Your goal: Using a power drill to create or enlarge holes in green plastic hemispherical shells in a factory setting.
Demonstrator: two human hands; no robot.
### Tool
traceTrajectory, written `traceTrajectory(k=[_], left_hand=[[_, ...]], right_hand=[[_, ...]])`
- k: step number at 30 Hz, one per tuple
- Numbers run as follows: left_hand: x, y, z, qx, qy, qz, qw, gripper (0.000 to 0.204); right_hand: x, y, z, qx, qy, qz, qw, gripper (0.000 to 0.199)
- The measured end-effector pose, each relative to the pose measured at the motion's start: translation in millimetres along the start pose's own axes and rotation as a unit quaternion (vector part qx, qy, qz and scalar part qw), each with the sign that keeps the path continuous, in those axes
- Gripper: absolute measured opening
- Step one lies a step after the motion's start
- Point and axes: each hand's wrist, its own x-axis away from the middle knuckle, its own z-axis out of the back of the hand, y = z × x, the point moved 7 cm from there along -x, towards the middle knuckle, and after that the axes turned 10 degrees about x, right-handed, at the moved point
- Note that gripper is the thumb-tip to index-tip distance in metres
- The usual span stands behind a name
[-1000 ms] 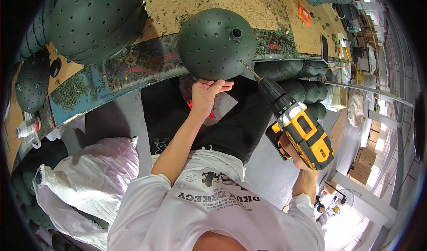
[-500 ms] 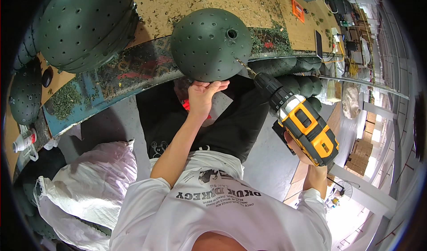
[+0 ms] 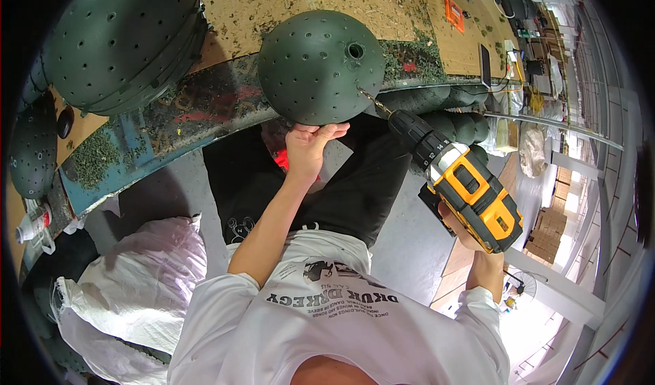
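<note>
Left hand (image 3: 308,147): cupped under the lower edge of the dark green dome (image 3: 319,65), fingers curled against its rim, holding it steady.
Right hand (image 3: 462,224): closed around the grip of the yellow and black cordless drill (image 3: 458,180); mostly hidden behind the tool.
Dome: perforated with small holes and one larger hole near the top; it sits at the near edge of the tabletop (image 3: 286,3), above the person's lap.
Drill bit (image 3: 374,102): its tip touches the dome's right side, angled up and to the left.
Second dome (image 3: 126,37): larger, same green, well to the left on the tabletop.
White sack (image 3: 136,289): on the floor at the person's left.
</note>
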Motion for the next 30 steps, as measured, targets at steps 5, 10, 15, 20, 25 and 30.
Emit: traceTrajectory(k=[5,10,15,20,25,30], left_hand=[[1,1,1,0.003,0.002,-0.003,1.000,0.014],[-3,-2,-4,0.014,0.005,0.003,1.000,0.012],[-2,1,1,-0.010,0.011,-0.023,1.000,0.013],[-3,-2,-1,0.016,0.020,-0.024,0.999,0.011],[-6,-1,0,0.013,0.019,-0.040,0.999,0.011],[-4,5,12,0.008,0.028,-0.072,0.997,0.011]], right_hand=[[-15,-13,4,0.024,-0.008,0.014,1.000,0.034],[-42,-5,10,0.009,-0.072,-0.036,0.997,0.033],[-70,-12,14,-0.011,-0.132,-0.066,0.989,0.033],[-85,-23,30,-0.021,-0.185,-0.102,0.977,0.033],[-122,-26,15,-0.042,-0.235,-0.142,0.961,0.033],[-110,-32,19,-0.077,-0.274,-0.164,0.945,0.033]])
